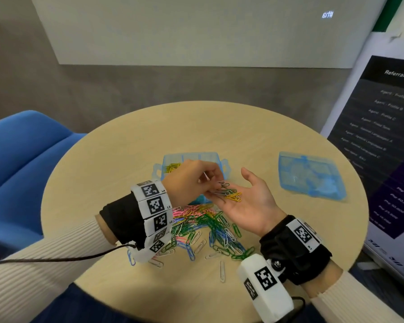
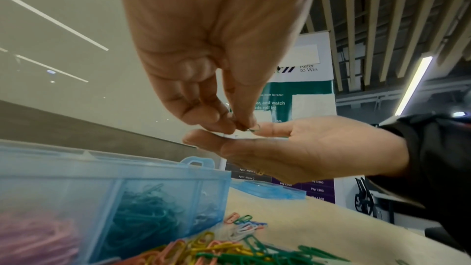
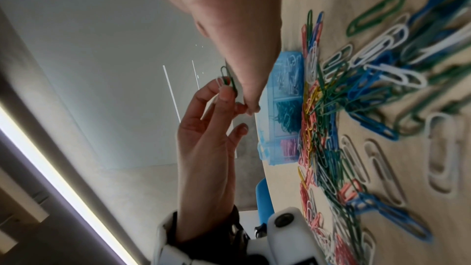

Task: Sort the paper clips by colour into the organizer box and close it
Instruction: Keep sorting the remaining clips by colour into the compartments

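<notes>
My right hand (image 1: 241, 197) lies palm up and open above the table, carrying a few yellow, green and white paper clips (image 1: 231, 194). My left hand (image 1: 216, 186) reaches over that palm and pinches a green paper clip (image 2: 254, 128) between thumb and forefinger; in the right wrist view the green clip (image 3: 229, 79) stands up from those fingertips (image 3: 225, 93) with a white one beside it. The translucent blue organizer box (image 1: 216, 158) stands open behind the hands, with yellow clips (image 1: 173, 167) in one compartment. Pink, green and white clips fill the near compartments of the box (image 2: 163, 176).
A mixed pile of coloured paper clips (image 1: 208, 229) spreads on the round wooden table (image 1: 126, 148) below my hands. The box's blue lid (image 1: 310, 176) lies apart at the right. A blue chair (image 1: 26, 155) stands to the left, a printed banner (image 1: 383, 136) to the right.
</notes>
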Tool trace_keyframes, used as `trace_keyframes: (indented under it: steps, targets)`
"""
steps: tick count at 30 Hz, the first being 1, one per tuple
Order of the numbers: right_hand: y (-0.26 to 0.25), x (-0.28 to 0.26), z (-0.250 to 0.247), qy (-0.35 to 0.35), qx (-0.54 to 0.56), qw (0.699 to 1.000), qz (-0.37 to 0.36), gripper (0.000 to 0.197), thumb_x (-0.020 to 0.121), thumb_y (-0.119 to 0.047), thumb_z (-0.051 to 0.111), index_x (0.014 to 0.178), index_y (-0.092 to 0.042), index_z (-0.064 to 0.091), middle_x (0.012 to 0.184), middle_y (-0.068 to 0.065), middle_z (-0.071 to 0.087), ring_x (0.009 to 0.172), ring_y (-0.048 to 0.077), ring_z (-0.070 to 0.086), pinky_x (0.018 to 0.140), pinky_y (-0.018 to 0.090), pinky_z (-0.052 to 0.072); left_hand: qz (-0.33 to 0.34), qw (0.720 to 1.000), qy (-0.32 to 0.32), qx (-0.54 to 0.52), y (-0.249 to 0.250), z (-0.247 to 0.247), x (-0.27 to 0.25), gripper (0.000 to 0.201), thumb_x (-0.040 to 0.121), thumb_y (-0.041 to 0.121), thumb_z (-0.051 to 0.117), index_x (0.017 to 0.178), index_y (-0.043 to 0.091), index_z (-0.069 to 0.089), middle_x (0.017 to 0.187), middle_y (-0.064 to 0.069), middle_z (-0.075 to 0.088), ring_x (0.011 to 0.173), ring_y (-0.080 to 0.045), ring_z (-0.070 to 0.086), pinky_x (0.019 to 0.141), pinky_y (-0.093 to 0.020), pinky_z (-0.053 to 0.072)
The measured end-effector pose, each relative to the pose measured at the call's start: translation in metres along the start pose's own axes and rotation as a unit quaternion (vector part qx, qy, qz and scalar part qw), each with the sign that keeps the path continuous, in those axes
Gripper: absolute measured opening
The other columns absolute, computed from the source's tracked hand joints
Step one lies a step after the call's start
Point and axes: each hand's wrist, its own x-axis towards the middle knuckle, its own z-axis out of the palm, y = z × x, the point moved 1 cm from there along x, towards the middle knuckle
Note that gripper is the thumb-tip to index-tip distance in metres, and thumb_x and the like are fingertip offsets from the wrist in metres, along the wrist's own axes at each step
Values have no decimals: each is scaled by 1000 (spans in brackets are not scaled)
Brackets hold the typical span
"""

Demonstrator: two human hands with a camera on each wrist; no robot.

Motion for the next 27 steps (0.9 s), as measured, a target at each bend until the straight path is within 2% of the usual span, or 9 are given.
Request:
trace_keyframes:
  steps: [3,5,7,12,15,21,23,25,27]
  targets:
    - [-1,4,-4,9,0,1000,-5,67,97,-44,48,134,11,44,120,28,61,109,37,62,107,49,41,-8,999,11,-31,-5,-1,0,4,91,19,65,91,22,67,84,-1,70,77,-20,65,74,-38,54]
    - [-2,6,-7,12,1,1000,-3,67,98,-44,48,135,12,44,127,29,58,118,38,58,107,49,41,-21,998,15,-55,-8,-2,0,2,91,18,66,92,17,68,83,-4,70,73,-23,64,63,-34,56]
    - [-3,6,-7,13,2,1000,1,67,98,-44,47,134,13,45,128,31,57,121,40,56,109,48,40,-35,996,18,-80,-11,-3,-1,5,91,15,66,94,13,69,81,-9,70,68,-22,65,55,-28,55]
    - [-4,3,-6,4,4,1000,6,65,99,-42,46,131,14,47,129,32,57,122,41,56,108,47,40,-50,991,28,-120,-17,-12,-3,7,91,12,66,95,6,68,79,-15,70,57,-10,61,55,-23,53]
    - [-6,2,-6,-6,13,1000,13,65,99,-41,44,132,14,46,129,33,56,123,42,55,111,46,37,-77,986,37,-143,-23,-21,-3,10,89,12,68,94,4,68,75,-18,68,54,-10,60,55,-24,54]
    - [-12,1,-6,1,22,1000,8,62,99,-38,44,132,14,47,127,33,57,124,43,54,112,46,35,-167,975,92,-118,-42,-55,1,11,89,22,69,91,11,70,72,-3,65,61,-11,58,52,-22,49]
    - [-13,0,-5,1,21,1000,10,61,99,-38,45,131,13,48,127,32,58,123,43,54,112,46,35,-190,974,73,-96,-45,-61,4,10,88,23,69,90,13,70,75,-2,69,60,-9,57,49,-17,46]
    - [-13,1,-4,4,14,1000,11,60,98,-37,45,130,13,49,126,32,59,124,43,54,113,46,35,-204,974,29,-91,-45,-59,5,12,87,25,71,88,13,71,77,1,73,59,-6,61,47,-15,44]
    - [-12,1,-3,5,12,1000,12,60,98,-37,45,130,13,49,126,32,59,123,42,54,113,46,35,-208,973,-1,-104,-44,-53,5,12,86,25,72,87,13,71,79,1,76,62,-9,67,47,-14,44]
